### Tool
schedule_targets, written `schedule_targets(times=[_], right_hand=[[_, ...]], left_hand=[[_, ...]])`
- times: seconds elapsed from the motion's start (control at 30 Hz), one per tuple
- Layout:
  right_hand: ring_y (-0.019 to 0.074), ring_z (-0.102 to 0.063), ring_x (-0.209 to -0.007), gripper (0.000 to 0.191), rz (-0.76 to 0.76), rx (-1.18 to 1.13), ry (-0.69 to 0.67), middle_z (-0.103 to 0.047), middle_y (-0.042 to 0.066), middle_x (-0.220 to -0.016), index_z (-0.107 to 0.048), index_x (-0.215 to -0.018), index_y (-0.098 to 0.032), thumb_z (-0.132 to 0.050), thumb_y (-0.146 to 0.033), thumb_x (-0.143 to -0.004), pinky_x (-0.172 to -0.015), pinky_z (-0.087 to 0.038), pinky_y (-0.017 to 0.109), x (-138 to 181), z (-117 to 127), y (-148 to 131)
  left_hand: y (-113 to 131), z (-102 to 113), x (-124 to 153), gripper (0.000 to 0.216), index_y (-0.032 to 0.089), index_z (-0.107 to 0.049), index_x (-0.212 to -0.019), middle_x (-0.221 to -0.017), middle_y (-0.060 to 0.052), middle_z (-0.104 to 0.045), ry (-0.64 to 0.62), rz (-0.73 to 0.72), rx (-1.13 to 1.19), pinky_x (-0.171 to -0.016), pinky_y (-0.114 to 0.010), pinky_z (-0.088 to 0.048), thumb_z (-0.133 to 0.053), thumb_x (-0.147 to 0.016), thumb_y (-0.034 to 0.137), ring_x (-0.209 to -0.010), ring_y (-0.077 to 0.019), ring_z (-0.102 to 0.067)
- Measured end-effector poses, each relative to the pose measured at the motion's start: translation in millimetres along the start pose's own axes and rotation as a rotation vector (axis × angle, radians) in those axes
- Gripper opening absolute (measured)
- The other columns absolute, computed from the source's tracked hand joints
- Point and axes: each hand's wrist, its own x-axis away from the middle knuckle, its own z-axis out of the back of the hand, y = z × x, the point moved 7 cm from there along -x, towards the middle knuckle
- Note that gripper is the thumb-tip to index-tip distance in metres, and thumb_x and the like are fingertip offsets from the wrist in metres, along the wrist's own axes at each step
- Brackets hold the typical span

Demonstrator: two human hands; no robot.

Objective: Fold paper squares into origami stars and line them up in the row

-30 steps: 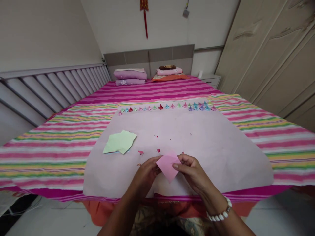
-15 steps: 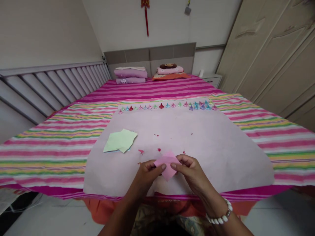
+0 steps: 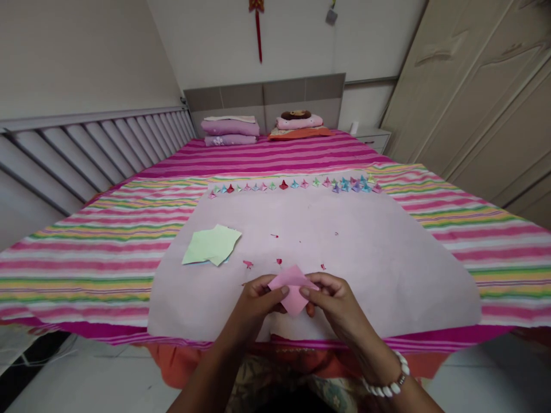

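Observation:
A small square of pink paper point(image 3: 294, 299) is held up cornerwise, one point towards me, above the near part of a large pale sheet point(image 3: 387, 264). My left hand point(image 3: 263, 295) pinches its left corner, thumb on top and fingers beneath. On the opposite corner my right hand point(image 3: 329, 292) has the same grip, with a white beaded bracelet point(image 3: 394, 384) on that wrist. A faint crease crosses the paper between the thumbs. Little red paper scraps point(image 3: 248, 264) lie just beyond the hands.
Light green paper sheets point(image 3: 213, 245) lie in a pile at the left, with blue showing underneath. Several small folded paper shapes point(image 3: 283, 184) in many colours line the sheet's far edge. Everything rests on a striped bedspread point(image 3: 99, 258); folded bedding point(image 3: 230, 127) sits by the headboard point(image 3: 228, 94).
Both hands keep their pinch on the pink paper, and it has tilted slightly, its crease showing more plainly. My right fingers have shifted a little underneath. The rest stays put.

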Motion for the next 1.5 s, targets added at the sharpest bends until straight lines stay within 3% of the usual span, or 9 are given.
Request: schedule_targets(times=[0.33,0.57,0.73,0.83,0.9,1.03,1.13,1.33,1.5], right_hand=[[0.0115,-0.06,-0.055,0.005,0.112,0.043,-0.114,-0.062,0.0,-0.077,-0.071,-0.079,-0.02,-0.068,-0.019,-0.075,-0.053,-0.046,0.025,2.5,-4.3,-10.7],[0.0129,-0.056,-0.06,0.013,0.157,0.165,-0.15,-0.059,0.003,-0.081,-0.07,-0.078,-0.019,-0.068,-0.032,-0.078,-0.055,-0.046,0.027,6.5,-18.3,-22.3],[0.0145,-0.056,-0.063,0.022,0.103,0.209,0.027,-0.063,0.0,-0.067,-0.071,-0.085,-0.021,-0.077,-0.035,-0.069,-0.06,-0.046,0.028,-0.9,-7.3,-13.5],[0.0157,-0.058,-0.064,0.019,0.072,0.249,-0.014,-0.067,0.002,-0.069,-0.071,-0.075,-0.019,-0.076,-0.036,-0.07,-0.062,-0.045,0.029,-2.5,-10.1,-9.3],[0.0151,-0.057,-0.062,0.019,0.062,0.27,-0.029,-0.067,0.002,-0.066,-0.069,-0.07,-0.018,-0.074,-0.037,-0.072,-0.06,-0.043,0.028,-2.2,-11.5,-8.9],[0.013,-0.052,-0.057,0.019,0.068,0.309,0.009,-0.063,0.0,-0.061,-0.069,-0.066,-0.017,-0.074,-0.035,-0.071,-0.056,-0.039,0.026,-1.7,-9.5,-10.9],[0.0127,-0.051,-0.056,0.02,0.054,0.306,0.003,-0.063,0.0,-0.059,-0.069,-0.065,-0.018,-0.074,-0.036,-0.07,-0.055,-0.039,0.026,-1.9,-9.9,-10.1],[0.0099,-0.046,-0.051,0.024,-0.03,0.193,-0.031,-0.059,-0.003,-0.056,-0.066,-0.063,-0.018,-0.079,-0.038,-0.064,-0.051,-0.034,0.024,-2.5,-13.7,-3.0],[0.0086,-0.042,-0.049,0.025,-0.043,0.2,-0.037,-0.056,-0.003,-0.054,-0.064,-0.061,-0.017,-0.077,-0.038,-0.066,-0.05,-0.03,0.024,-3.5,-13.5,2.2]], left_hand=[[3.4,8.7,0.3,0.022,0.013,-0.074,-0.08,-0.075,-0.008,-0.071,0.016,0.039,0.061,-0.07,-0.032,-0.05,-0.067,-0.071,0.031,-0.074,-0.0197,-0.064],[9.3,15.8,0.2,0.019,0.015,-0.07,-0.068,-0.058,0.0,-0.064,0.18,-0.075,-0.187,-0.055,-0.024,-0.043,-0.079,-0.061,0.029,-0.056,-0.0117,-0.055],[10.9,9.9,1.4,0.04,0.017,-0.068,-0.099,-0.072,-0.002,-0.069,0.155,-0.129,-0.148,-0.064,-0.026,-0.047,-0.079,-0.061,0.026,-0.068,-0.0155,-0.062],[9.5,12.4,0.6,0.054,0.016,-0.062,-0.112,-0.056,0.006,-0.058,0.198,-0.137,-0.181,-0.053,-0.022,-0.04,-0.079,-0.061,0.026,-0.054,-0.0103,-0.053],[6.1,16.0,-1.4,0.046,0.014,-0.066,-0.1,-0.05,0.008,-0.052,0.224,-0.132,-0.187,-0.05,-0.02,-0.036,-0.08,-0.059,0.028,-0.049,-0.0083,-0.049],[-3.2,18.4,-5.8,0.026,0.013,-0.067,-0.071,-0.06,0.0,-0.063,0.173,-0.094,-0.177,-0.059,-0.024,-0.041,-0.079,-0.061,0.033,-0.06,-0.0125,-0.055],[-5.3,17.4,-5.8,0.028,0.014,-0.065,-0.06,-0.057,0.0,-0.06,0.14,-0.092,-0.22,-0.059,-0.024,-0.039,-0.073,-0.069,0.039,-0.059,-0.0126,-0.052],[-4.3,13.1,-4.9,0.045,0.017,-0.046,-0.049,-0.049,0.006,-0.037,0.168,-0.127,-0.284,-0.052,-0.023,-0.028,-0.067,-0.071,0.05,-0.051,-0.0093,-0.035],[-4.3,11.9,-4.7,0.041,0.018,-0.045,-0.052,-0.049,0.007,-0.035,0.227,-0.132,-0.348,-0.05,-0.023,-0.026,-0.068,-0.07,0.048,-0.051,-0.0096,-0.033]])
